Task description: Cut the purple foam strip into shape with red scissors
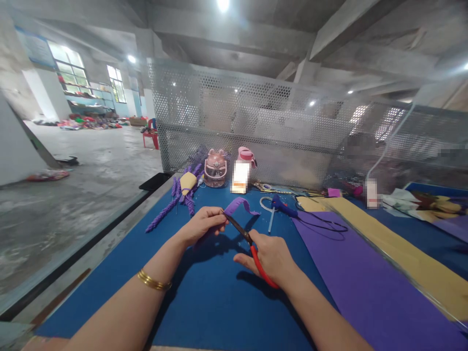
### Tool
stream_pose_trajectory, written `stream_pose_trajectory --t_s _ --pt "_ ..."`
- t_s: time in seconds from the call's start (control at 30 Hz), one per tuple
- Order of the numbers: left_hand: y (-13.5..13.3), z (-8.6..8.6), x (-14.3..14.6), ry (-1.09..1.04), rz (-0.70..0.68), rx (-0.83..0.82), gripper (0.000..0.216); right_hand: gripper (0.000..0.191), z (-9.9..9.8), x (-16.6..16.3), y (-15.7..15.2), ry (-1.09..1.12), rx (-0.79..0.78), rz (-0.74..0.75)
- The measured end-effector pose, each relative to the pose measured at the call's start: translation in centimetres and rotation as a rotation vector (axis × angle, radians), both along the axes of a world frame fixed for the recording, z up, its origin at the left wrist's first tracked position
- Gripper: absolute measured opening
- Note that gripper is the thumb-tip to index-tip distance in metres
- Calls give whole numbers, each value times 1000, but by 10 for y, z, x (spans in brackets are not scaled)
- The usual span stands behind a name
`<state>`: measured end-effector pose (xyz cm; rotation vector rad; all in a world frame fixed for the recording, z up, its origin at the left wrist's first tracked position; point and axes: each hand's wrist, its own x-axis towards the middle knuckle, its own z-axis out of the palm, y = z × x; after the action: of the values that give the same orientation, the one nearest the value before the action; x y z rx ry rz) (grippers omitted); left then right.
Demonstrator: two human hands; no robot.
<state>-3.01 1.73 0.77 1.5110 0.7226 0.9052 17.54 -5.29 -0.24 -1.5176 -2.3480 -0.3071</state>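
My left hand [205,224] pinches a narrow purple strip [239,204] that curls up and away to the right, its far end near the blue tabletop [226,302]. My right hand [272,256] grips a pair of scissors [256,258] with red handles and dark blades. The blade tips meet the strip right beside my left fingertips. A glue gun [283,206] with a dark blue body lies behind my right hand, a pale glue stick [271,220] near it. A large purple sheet [365,273] lies to the right.
Purple flower stems with a yellow wrap [188,184] lie at the back left. Behind my hands stand a pink bottle [215,168] and a second pink bottle [245,155]. A perforated metal screen [237,112] rises along the back edge. Yellow sheets [395,239] lie at right.
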Motion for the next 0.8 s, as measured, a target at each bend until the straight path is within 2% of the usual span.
stream_pose_trajectory --t_s 0.27,0.57,0.8 --pt "0 -1 1 40 70 67 20 56 -1 -5 -3 -12 -41 10" --pt "-3 0 6 -54 104 -144 15 57 -7 -1 3 9 -19 78" --pt "-3 0 6 -86 82 -181 14 56 -7 -2 3 15 -9 81"
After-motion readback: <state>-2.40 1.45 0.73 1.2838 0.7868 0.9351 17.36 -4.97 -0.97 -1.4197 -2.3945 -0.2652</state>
